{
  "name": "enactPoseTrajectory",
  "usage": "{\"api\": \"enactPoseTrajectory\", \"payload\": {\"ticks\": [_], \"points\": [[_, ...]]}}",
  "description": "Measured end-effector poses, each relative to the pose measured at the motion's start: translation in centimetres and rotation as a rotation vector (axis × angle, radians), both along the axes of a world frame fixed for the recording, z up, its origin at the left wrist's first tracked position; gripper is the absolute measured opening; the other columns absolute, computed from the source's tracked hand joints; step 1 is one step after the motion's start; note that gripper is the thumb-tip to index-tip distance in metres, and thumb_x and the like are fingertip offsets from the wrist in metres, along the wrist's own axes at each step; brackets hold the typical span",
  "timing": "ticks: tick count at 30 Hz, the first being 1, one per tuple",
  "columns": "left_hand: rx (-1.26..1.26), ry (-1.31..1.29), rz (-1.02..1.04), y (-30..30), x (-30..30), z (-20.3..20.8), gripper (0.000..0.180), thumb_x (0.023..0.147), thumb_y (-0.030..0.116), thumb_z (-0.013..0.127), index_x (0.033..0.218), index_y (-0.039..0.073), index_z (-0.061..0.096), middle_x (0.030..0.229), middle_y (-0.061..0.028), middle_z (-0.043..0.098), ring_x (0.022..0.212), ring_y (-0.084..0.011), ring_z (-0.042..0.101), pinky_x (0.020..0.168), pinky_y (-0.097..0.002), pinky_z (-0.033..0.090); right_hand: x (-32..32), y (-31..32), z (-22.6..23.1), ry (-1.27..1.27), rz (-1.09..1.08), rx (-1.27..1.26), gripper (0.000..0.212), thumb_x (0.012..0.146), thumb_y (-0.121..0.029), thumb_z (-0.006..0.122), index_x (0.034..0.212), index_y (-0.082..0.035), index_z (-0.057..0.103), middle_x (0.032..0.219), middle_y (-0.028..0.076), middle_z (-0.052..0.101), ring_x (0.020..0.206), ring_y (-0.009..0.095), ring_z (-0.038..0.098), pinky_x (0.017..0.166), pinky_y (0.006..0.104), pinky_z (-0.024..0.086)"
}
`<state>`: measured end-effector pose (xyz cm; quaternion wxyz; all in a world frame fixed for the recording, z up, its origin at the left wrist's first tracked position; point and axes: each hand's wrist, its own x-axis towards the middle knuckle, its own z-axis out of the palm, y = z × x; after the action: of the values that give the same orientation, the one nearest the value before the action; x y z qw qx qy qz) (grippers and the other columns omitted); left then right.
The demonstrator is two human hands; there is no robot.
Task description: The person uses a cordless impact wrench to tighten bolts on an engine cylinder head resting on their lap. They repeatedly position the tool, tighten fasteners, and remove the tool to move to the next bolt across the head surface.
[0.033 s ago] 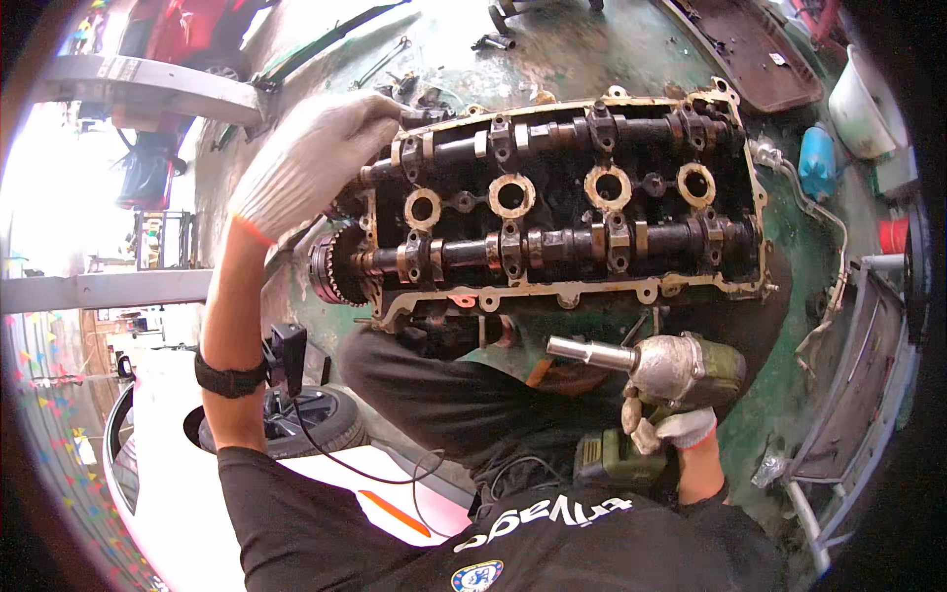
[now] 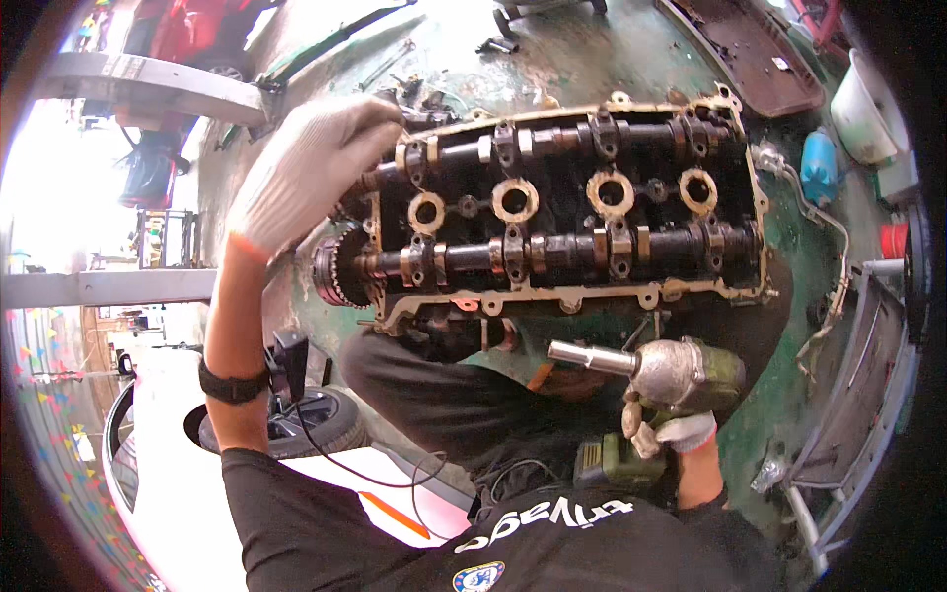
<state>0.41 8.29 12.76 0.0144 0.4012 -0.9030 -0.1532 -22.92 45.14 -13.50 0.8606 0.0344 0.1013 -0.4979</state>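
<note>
A dark cylinder head [image 2: 567, 214] with a pale rim lies before me, two camshafts running along it and round rings between them. My left hand [image 2: 314, 163], in a white knit glove, is bent over its far left corner, gripping there; the fingertips are partly hidden. Just nearer, a toothed camshaft sprocket [image 2: 340, 266] sticks out of the left end. In my gloved right hand [image 2: 671, 431] is a green and silver cordless impact wrench [image 2: 681, 373], held by its handle. Its long socket [image 2: 590, 355] points left, near the cylinder head's front edge but apart from it.
Beyond the cylinder head, loose metal parts [image 2: 424, 102] lie on the green floor. A brown tray [image 2: 755, 69] is at the far right, with a white bucket [image 2: 866, 113] and a blue bottle [image 2: 819, 168] nearby. A wheel [image 2: 311, 422] lies at the near left.
</note>
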Motion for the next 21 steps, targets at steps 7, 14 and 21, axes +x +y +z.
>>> {"api": "enactPoseTrajectory", "payload": {"ticks": [7,14,21], "points": [[0.989,-0.028,-0.034,12.6,6.0,-3.5,0.029,0.094,0.032,0.076,0.101,0.004,0.079,0.090,-0.0051,0.078,0.082,-0.0165,0.073,0.081,-0.0327,0.057,0.3,0.6,-0.8,-0.038,-0.048,0.044,0.073,0.072,0.004,0.079,0.136,0.010,0.044,0.105,0.035,0.067,0.070,0.032,0.069,0.062,0.0443,0.056],[1.491,-0.138,0.258,19.3,4.8,-23.1,0.036,0.094,0.016,0.068,0.125,0.008,0.054,0.080,-0.0089,0.061,0.066,-0.0222,0.057,0.061,-0.0377,0.046,-0.7,2.5,-4.5,-0.377,0.101,0.002,0.066,0.087,-0.025,0.065,0.137,0.015,0.046,0.125,0.042,0.058,0.090,0.042,0.068,0.080,0.0506,0.055],[1.341,-0.068,0.074,14.2,-1.7,-42.2,0.064,0.091,0.016,0.070,0.150,0.006,0.048,0.130,-0.0189,0.062,0.112,-0.0326,0.065,0.097,-0.0427,0.053,-1.5,9.5,-2.3,-0.293,-0.125,-0.284,0.057,0.092,-0.024,0.076,0.140,-0.001,0.055,0.129,0.019,0.067,0.113,0.029,0.067,0.094,0.0449,0.056]]}}
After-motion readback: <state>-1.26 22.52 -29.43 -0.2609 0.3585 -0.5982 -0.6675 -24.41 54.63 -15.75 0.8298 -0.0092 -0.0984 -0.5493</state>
